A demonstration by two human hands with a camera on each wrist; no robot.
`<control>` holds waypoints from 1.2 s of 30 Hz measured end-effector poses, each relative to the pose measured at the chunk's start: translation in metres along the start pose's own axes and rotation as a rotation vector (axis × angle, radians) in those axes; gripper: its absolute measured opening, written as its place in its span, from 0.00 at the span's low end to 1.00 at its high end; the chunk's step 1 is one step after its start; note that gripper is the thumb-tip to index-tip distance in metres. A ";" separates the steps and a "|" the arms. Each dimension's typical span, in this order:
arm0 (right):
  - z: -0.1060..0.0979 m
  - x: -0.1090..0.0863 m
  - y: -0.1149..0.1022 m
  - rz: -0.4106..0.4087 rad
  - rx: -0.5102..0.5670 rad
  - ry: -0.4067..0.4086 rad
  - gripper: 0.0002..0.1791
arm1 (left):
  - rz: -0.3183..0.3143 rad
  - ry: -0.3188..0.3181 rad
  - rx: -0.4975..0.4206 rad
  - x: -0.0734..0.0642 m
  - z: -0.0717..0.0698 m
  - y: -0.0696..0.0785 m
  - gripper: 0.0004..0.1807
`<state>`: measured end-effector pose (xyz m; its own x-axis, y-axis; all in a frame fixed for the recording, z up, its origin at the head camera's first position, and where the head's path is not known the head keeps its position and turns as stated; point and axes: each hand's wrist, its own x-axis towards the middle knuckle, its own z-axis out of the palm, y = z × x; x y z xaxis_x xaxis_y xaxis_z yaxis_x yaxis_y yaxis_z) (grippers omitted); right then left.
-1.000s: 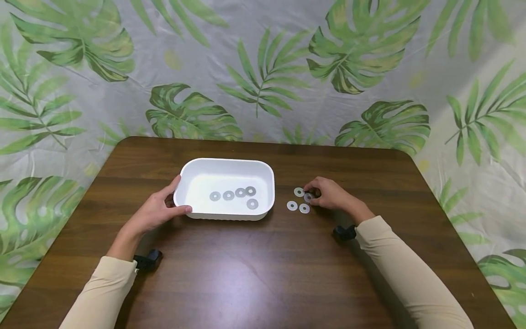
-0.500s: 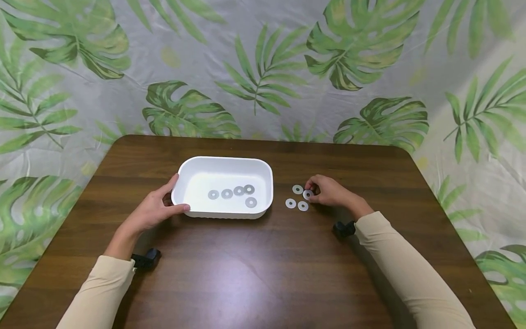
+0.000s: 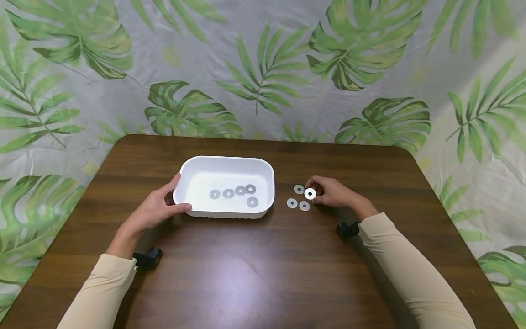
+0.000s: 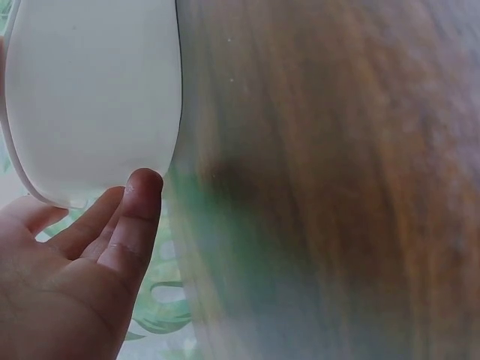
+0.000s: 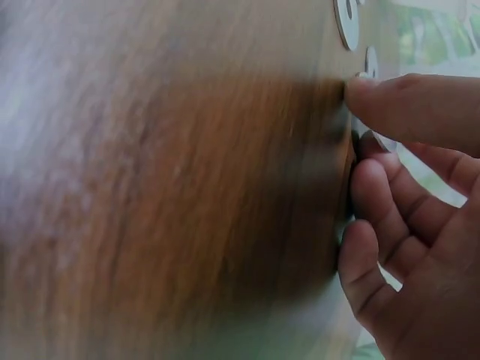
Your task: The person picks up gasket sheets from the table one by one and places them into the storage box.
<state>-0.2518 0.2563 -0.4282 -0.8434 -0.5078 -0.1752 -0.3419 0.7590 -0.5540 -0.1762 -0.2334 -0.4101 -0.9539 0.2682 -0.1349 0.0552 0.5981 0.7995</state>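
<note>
In the head view, my left hand [image 3: 149,210] grips the left end of a white plastic tub [image 3: 226,212], the thumb at its front rim and the fingers around its left side. Several flat grey washers [image 3: 249,205] lie on the tub's floor, two of them overlapping. To the right of the tub, my right hand [image 3: 334,193] pinches a bright metal washer [image 3: 306,194] between thumb and fingers, its flat face tilted up. Around those fingertips more washers [image 3: 289,203] lie flat on the table. The right wrist view shows the other fingers curled close to the tabletop.
The brown wooden table [image 3: 246,269] has its back edge against a leaf-patterned cloth [image 3: 263,91]. A dark strap with a small device [image 3: 148,258] is on the left wrist, and another strapped device [image 3: 347,230] is on the right.
My right fingers have tipped one washer up from among the others, and its face now shows whole and bright. My left hand and the tub have stayed in place.
</note>
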 end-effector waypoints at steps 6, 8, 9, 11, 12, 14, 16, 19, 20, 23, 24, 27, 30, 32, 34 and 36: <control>0.000 -0.005 0.003 -0.019 -0.013 -0.018 0.20 | 0.013 0.008 0.012 0.001 0.002 -0.001 0.55; -0.001 -0.005 0.003 -0.027 -0.027 -0.021 0.20 | 0.015 0.002 0.012 0.002 0.002 -0.001 0.55; -0.001 -0.005 0.003 -0.029 -0.035 -0.021 0.20 | 0.015 0.000 0.012 0.002 0.003 -0.001 0.56; -0.001 -0.005 0.004 -0.031 -0.051 -0.020 0.20 | 0.012 -0.004 0.012 0.002 0.003 -0.001 0.56; -0.001 -0.005 0.004 -0.034 -0.055 -0.018 0.20 | 0.010 -0.005 0.009 0.002 0.004 -0.001 0.56; -0.002 -0.004 0.004 -0.041 -0.067 -0.009 0.19 | 0.005 -0.004 0.004 0.002 0.003 -0.001 0.56; -0.002 -0.003 0.003 -0.050 -0.069 -0.002 0.19 | 0.001 0.001 0.007 0.001 0.003 -0.001 0.56; -0.002 -0.002 0.001 -0.063 -0.070 0.003 0.18 | -0.001 0.005 0.028 0.001 0.001 0.000 0.56; -0.001 -0.002 0.000 -0.064 -0.071 0.003 0.18 | -0.001 0.007 0.042 0.000 0.001 0.000 0.56; 0.000 -0.002 0.000 -0.064 -0.074 0.001 0.17 | -0.002 0.009 0.071 0.000 0.000 0.000 0.56; 0.000 -0.002 0.000 -0.059 -0.074 -0.001 0.17 | -0.001 0.010 0.077 0.000 0.000 0.000 0.56; 0.001 -0.002 0.001 -0.049 -0.074 -0.004 0.17 | 0.002 0.010 0.076 0.000 0.001 -0.001 0.56; 0.001 -0.003 0.001 -0.042 -0.068 -0.001 0.16 | 0.006 0.011 0.067 0.000 0.001 -0.001 0.56; 0.000 -0.003 0.002 -0.032 -0.054 0.001 0.16 | 0.008 0.011 0.060 0.000 0.001 -0.001 0.56; -0.001 -0.003 0.003 -0.023 -0.032 0.001 0.16 | 0.007 0.012 0.064 0.000 0.000 -0.001 0.56; -0.003 -0.003 0.002 -0.014 -0.006 -0.003 0.17 | 0.005 0.012 0.068 0.000 0.000 0.000 0.56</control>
<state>-0.2513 0.2609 -0.4264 -0.8370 -0.5200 -0.1701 -0.3562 0.7540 -0.5519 -0.1764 -0.2334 -0.4105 -0.9571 0.2621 -0.1235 0.0792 0.6468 0.7585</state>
